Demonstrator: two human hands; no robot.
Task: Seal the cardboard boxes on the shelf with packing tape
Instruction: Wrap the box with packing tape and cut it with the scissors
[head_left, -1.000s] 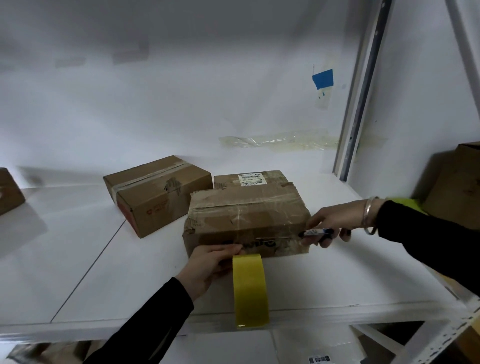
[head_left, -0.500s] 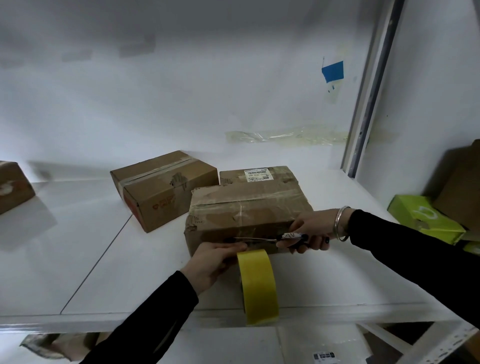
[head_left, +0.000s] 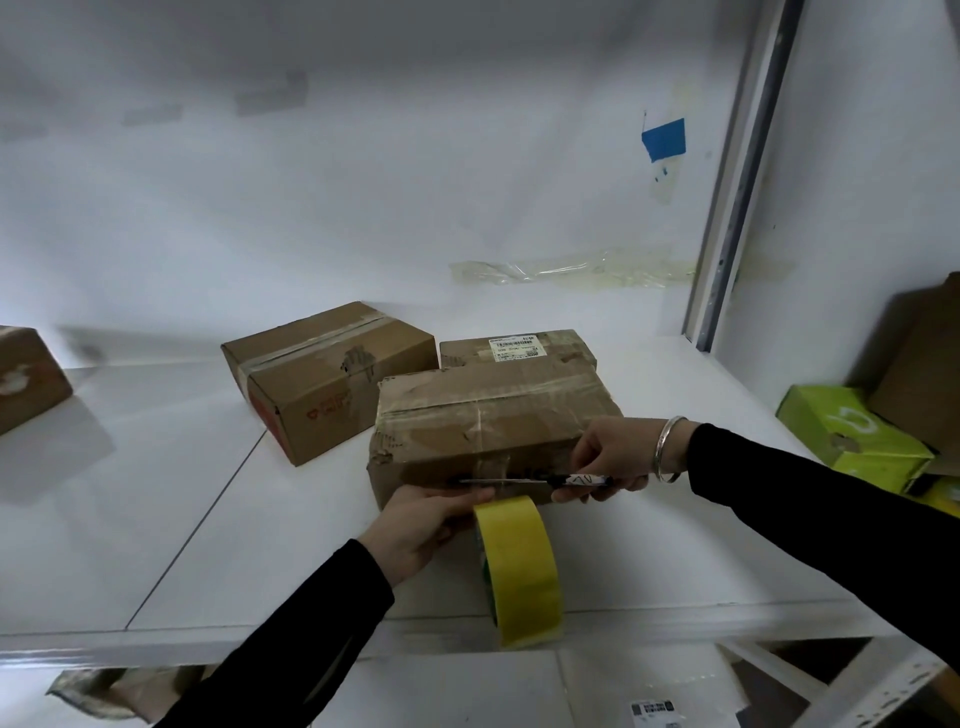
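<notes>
A worn cardboard box (head_left: 488, 415) with old tape sits near the front of the white shelf (head_left: 156, 519). My left hand (head_left: 423, 525) grips a yellow tape roll (head_left: 522, 571) hanging just below the box's front face. My right hand (head_left: 608, 457) holds scissors (head_left: 524, 481) level against that front face, blades pointing left toward my left fingers. A second taped box (head_left: 332, 374) lies behind to the left. A third box (head_left: 519, 347) with a white label stands behind the front one.
Another brown box (head_left: 26, 379) sits at the far left edge. Green cartons (head_left: 852, 441) and a tall brown box (head_left: 924, 374) stand on the neighbouring shelf at right. A metal upright (head_left: 732, 208) divides the bays. A lower shelf shows below.
My right hand has moved left along the box front, bringing the scissor blades over toward the tape by my left fingers. The left hand and roll have held their place.
</notes>
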